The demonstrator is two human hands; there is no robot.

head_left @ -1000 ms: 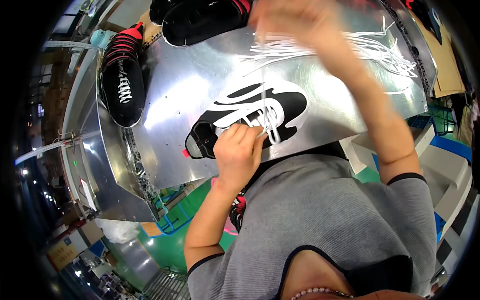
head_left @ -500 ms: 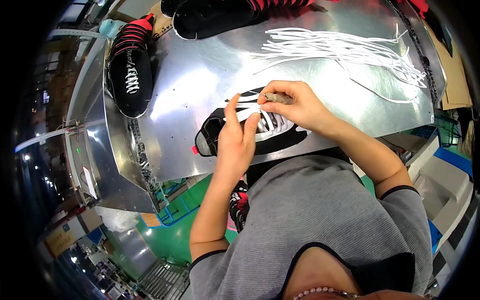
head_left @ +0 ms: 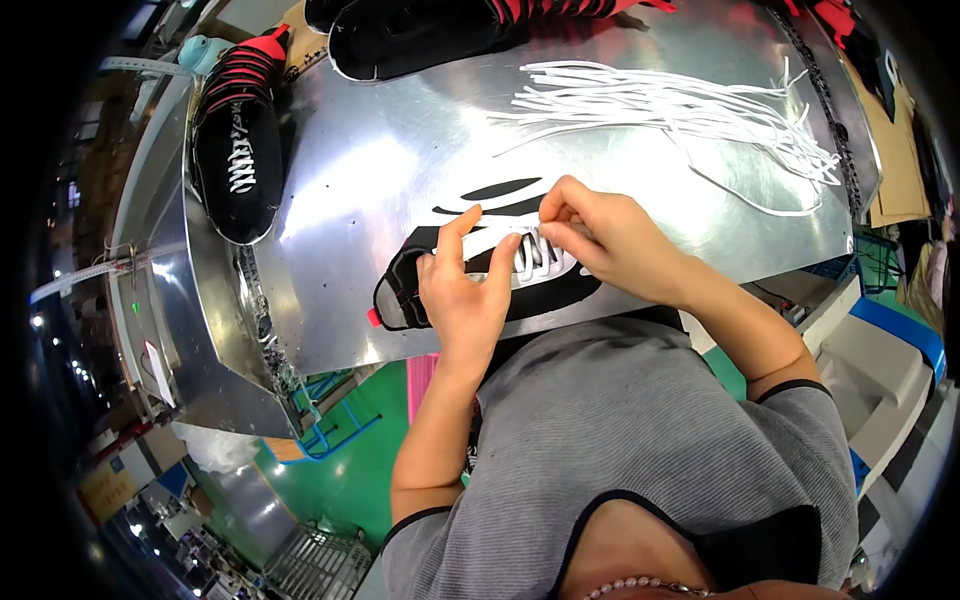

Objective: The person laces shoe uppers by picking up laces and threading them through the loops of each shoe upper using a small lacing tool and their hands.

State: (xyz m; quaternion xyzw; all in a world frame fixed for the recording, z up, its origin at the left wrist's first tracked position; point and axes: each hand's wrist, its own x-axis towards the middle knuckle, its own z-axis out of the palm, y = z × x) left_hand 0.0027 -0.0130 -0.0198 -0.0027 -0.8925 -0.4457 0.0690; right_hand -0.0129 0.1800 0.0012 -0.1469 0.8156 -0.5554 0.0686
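Observation:
A black shoe upper [head_left: 548, 296] with white lacing lies flat at the table's near edge, its red-tabbed heel to the left. My left hand [head_left: 462, 303] holds it down, thumb and index finger spread across the white lace [head_left: 482, 240] at the opening. Just right of that, my right hand [head_left: 625, 245] is closed in a pinch close above the laced rows. What sits between its fingertips is hidden, and the wooden-handled tool does not show clearly.
A bundle of white laces [head_left: 665, 105] lies at the back right of the metal table [head_left: 350, 290]. Another black shoe upper [head_left: 238, 165] with red bands rests on the left edge. More black and red uppers [head_left: 425, 40] are at the back.
The wooden-handled tool seen in my right hand is no longer clearly visible. My right fingers are now curled together. The view has shifted slightly, and the upper's far flap shows more.

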